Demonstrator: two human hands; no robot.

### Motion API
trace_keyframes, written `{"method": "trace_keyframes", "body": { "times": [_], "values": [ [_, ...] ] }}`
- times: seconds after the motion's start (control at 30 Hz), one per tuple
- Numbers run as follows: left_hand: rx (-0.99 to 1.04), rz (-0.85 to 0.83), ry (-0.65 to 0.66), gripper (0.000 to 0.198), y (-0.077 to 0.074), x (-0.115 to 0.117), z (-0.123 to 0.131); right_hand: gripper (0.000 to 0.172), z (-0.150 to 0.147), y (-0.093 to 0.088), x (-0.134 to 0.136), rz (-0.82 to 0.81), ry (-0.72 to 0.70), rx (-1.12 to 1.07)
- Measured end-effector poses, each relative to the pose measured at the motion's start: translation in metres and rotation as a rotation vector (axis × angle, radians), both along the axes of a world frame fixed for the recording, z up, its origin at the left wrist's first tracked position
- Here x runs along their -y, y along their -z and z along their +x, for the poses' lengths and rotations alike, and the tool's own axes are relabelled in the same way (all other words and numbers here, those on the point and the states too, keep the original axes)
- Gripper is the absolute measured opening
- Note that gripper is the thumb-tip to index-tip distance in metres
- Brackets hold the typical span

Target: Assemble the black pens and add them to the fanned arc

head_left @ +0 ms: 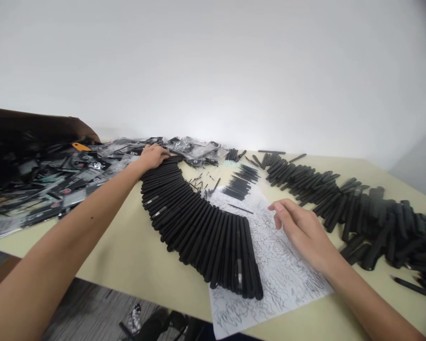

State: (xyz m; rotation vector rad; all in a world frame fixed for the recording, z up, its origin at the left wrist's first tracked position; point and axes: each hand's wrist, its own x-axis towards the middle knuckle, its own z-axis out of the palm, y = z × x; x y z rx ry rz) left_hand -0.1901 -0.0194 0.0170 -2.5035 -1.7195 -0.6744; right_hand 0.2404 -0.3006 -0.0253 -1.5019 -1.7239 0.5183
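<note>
A long curved row of slim black pens (199,222) lies side by side across the table, its near end over a scribbled sheet of paper (280,265). At the far end of this row is my left hand (155,156). Its fingers are bent together against the last pens, and what they grip, if anything, is hidden. My right hand (301,232) hovers over the right part of the paper, fingers loosely curved and apart, holding nothing. A single thin black stick (240,208) lies on the paper between the row and this hand.
Loose black pens (305,180) form a long pile along the right side. Thin dark sticks (237,187) are bunched beyond the paper. Clear plastic packets (195,149) cover the back, and more packets (74,182) spill from a cardboard box (39,121) at the left.
</note>
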Motion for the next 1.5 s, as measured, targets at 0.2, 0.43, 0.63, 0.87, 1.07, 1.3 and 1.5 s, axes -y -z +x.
{"method": "trace_keyframes", "body": {
  "times": [0.2, 0.43, 0.63, 0.87, 1.07, 1.3, 1.5],
  "values": [
    [-0.022, 0.045, -0.017, 0.016, -0.011, 0.016, 0.010, 0.034, -0.002, 0.000, 0.001, -0.001, -0.038, 0.083],
    [-0.035, 0.214, -0.001, 0.027, -0.017, 0.067, 0.036, 0.019, 0.033, -0.004, -0.010, 0.144, 0.236, 0.226],
    [-0.123, 0.249, 0.352, 0.030, 0.004, 0.143, 0.092, 0.015, 0.083, -0.013, -0.005, 0.169, 0.417, 0.280],
    [-0.150, 0.138, 0.801, 0.030, 0.000, 0.213, 0.161, 0.021, 0.076, -0.013, 0.054, -0.046, -0.003, 0.281],
    [-0.174, 0.076, 0.839, 0.040, -0.006, 0.215, 0.195, 0.030, 0.112, 0.003, 0.086, -0.011, -0.073, 0.510],
    [-0.263, 0.085, 0.807, 0.046, 0.002, 0.180, 0.207, 0.031, 0.122, 0.011, 0.074, -0.006, -0.162, 0.531],
    [-0.167, 0.087, 0.741, 0.047, 0.004, 0.175, 0.196, 0.023, 0.113, -0.007, 0.057, -0.055, -0.222, 0.587]
  ]
}}
